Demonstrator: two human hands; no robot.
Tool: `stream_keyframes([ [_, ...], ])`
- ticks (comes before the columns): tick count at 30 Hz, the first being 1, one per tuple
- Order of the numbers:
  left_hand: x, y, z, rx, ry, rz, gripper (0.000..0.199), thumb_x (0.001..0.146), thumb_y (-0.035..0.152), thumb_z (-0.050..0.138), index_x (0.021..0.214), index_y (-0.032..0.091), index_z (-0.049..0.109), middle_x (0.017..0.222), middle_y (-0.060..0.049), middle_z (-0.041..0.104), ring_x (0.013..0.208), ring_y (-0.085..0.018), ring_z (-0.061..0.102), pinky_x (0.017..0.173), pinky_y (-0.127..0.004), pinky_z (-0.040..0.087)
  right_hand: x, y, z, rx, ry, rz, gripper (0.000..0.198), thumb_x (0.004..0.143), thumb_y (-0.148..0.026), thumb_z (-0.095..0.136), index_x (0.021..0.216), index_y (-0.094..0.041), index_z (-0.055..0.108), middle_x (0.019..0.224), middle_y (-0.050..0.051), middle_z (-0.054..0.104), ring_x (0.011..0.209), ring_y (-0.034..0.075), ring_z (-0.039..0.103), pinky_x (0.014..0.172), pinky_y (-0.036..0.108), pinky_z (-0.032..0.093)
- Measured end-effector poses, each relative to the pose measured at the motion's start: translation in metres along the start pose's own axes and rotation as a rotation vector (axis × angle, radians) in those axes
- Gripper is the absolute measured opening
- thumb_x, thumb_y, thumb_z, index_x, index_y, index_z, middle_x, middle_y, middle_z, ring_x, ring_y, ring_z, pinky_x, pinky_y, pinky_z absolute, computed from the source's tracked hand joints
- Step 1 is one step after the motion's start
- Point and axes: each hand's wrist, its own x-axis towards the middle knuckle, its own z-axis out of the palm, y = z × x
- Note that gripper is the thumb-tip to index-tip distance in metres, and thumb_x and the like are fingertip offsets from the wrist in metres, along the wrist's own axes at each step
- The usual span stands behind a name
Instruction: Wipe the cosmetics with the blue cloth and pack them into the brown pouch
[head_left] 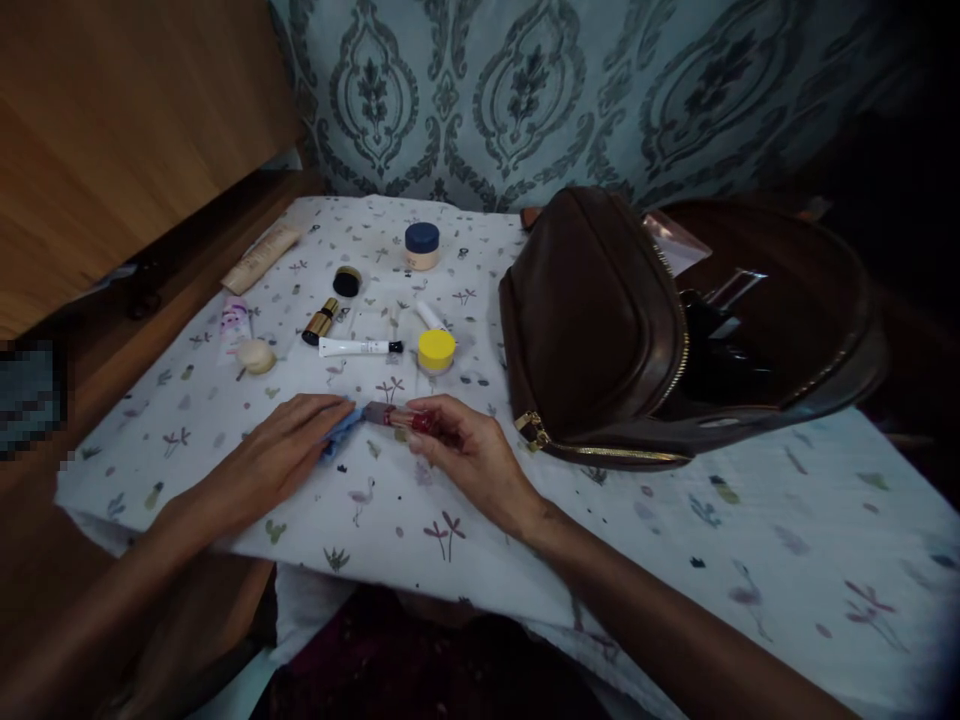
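Note:
My right hand (469,445) pinches a lip gloss (405,418), dark mauve at its left end, with gold in the middle and red at the finger end. It lies level just above the tablecloth, pointing left. My left hand (289,440) is closed over a crumpled blue cloth (341,432), palm down and fingers together. The cloth meets the tip of the lip gloss. Past the hands lie a white tube (356,347) with a black cap and a jar with a yellow lid (436,350). Left of them is a small round cream-coloured item (256,356).
A brown backpack (592,320) lies unzipped on the right, with things in its opening. Farther back are a blue-lidded jar (422,246), a black round pot (346,281), a gold-and-black bottle (321,321), a beige tube (262,256) and a purple-and-white tube (235,320). A wooden panel (142,120) borders the left.

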Motion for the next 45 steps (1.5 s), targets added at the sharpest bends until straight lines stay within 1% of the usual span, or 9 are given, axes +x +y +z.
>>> stream_keyframes([
  [7, 0.009, 0.017, 0.002, -0.033, 0.160, -0.156, 0.024, 0.098, 0.026, 0.043, 0.120, 0.023, 0.053, 0.104, -0.005, 0.071, 0.084, -0.020, 0.070, 0.076, -0.033, 0.060, -0.001, 0.002, 0.002, -0.053, 0.030, -0.013, 0.026, 0.086, -0.021, 0.063, 0.113, -0.021, 0.064, 0.088, 0.000, 0.068, 0.077, 0.014, 0.061, 0.071, 0.029, 0.050],
  [14, 0.030, 0.049, 0.003, 0.025, 0.265, 0.111, 0.031, 0.092, 0.008, 0.044, 0.116, 0.024, 0.057, 0.117, -0.007, 0.065, 0.108, -0.019, 0.066, 0.091, -0.031, 0.058, 0.000, -0.002, 0.003, -0.027, 0.040, -0.031, 0.014, 0.082, -0.016, 0.063, 0.093, -0.021, 0.056, 0.080, -0.003, 0.065, 0.072, 0.012, 0.061, 0.069, 0.026, 0.049],
  [20, 0.036, 0.061, 0.013, 0.107, 0.196, 0.186, 0.048, 0.088, 0.002, 0.040, 0.131, 0.024, 0.050, 0.105, -0.007, 0.062, 0.091, -0.019, 0.065, 0.072, -0.030, 0.059, 0.000, -0.002, 0.003, -0.083, 0.055, -0.104, 0.016, 0.077, -0.011, 0.055, 0.090, -0.021, 0.057, 0.077, -0.004, 0.061, 0.071, 0.012, 0.058, 0.068, 0.026, 0.048],
  [28, 0.040, 0.055, 0.012, 0.057, 0.223, 0.054, 0.008, 0.099, 0.020, 0.044, 0.101, 0.022, 0.052, 0.109, -0.006, 0.059, 0.096, -0.017, 0.064, 0.079, -0.029, 0.057, -0.001, 0.000, 0.004, -0.090, 0.038, -0.085, 0.015, 0.081, -0.011, 0.060, 0.092, -0.021, 0.059, 0.078, -0.003, 0.064, 0.071, 0.012, 0.060, 0.068, 0.025, 0.048],
  [31, 0.037, 0.051, 0.005, 0.053, 0.211, 0.009, 0.011, 0.102, 0.029, 0.042, 0.098, 0.022, 0.049, 0.115, -0.007, 0.062, 0.102, -0.019, 0.065, 0.084, -0.030, 0.056, -0.001, -0.001, 0.004, -0.082, 0.038, -0.087, 0.011, 0.083, -0.014, 0.064, 0.092, -0.021, 0.059, 0.078, -0.004, 0.065, 0.070, 0.011, 0.061, 0.067, 0.025, 0.048],
  [36, 0.019, 0.035, 0.015, 0.153, 0.197, -0.128, 0.005, 0.099, 0.025, 0.042, 0.100, 0.024, 0.047, 0.085, -0.004, 0.065, 0.075, -0.022, 0.065, 0.064, -0.034, 0.053, -0.001, -0.005, 0.003, -0.106, 0.043, -0.104, 0.009, 0.084, -0.015, 0.064, 0.090, -0.021, 0.061, 0.078, -0.004, 0.065, 0.070, 0.011, 0.059, 0.066, 0.025, 0.048],
  [39, 0.006, 0.030, 0.027, 0.287, 0.154, -0.155, 0.011, 0.095, 0.016, 0.039, 0.098, 0.023, 0.046, 0.088, -0.008, 0.063, 0.082, -0.027, 0.064, 0.063, -0.038, 0.051, -0.002, -0.006, 0.002, -0.120, 0.042, -0.099, 0.008, 0.085, -0.016, 0.063, 0.090, -0.021, 0.061, 0.077, -0.004, 0.064, 0.068, 0.011, 0.058, 0.066, 0.025, 0.048],
  [41, -0.002, 0.032, 0.030, 0.294, 0.118, -0.118, 0.005, 0.097, 0.024, 0.043, 0.099, 0.022, 0.047, 0.096, -0.010, 0.062, 0.091, -0.029, 0.063, 0.069, -0.041, 0.054, -0.002, -0.006, 0.003, -0.119, 0.041, -0.086, 0.007, 0.085, -0.018, 0.063, 0.091, -0.021, 0.061, 0.077, -0.003, 0.064, 0.068, 0.011, 0.058, 0.065, 0.026, 0.049],
  [45, -0.014, 0.041, 0.021, 0.156, 0.057, -0.087, 0.027, 0.097, 0.044, 0.051, 0.111, 0.020, 0.050, 0.117, -0.014, 0.057, 0.112, -0.030, 0.058, 0.088, -0.045, 0.056, -0.001, -0.005, 0.003, -0.110, 0.040, -0.066, 0.007, 0.085, -0.019, 0.062, 0.092, -0.021, 0.060, 0.077, -0.003, 0.065, 0.069, 0.011, 0.059, 0.066, 0.026, 0.049],
])
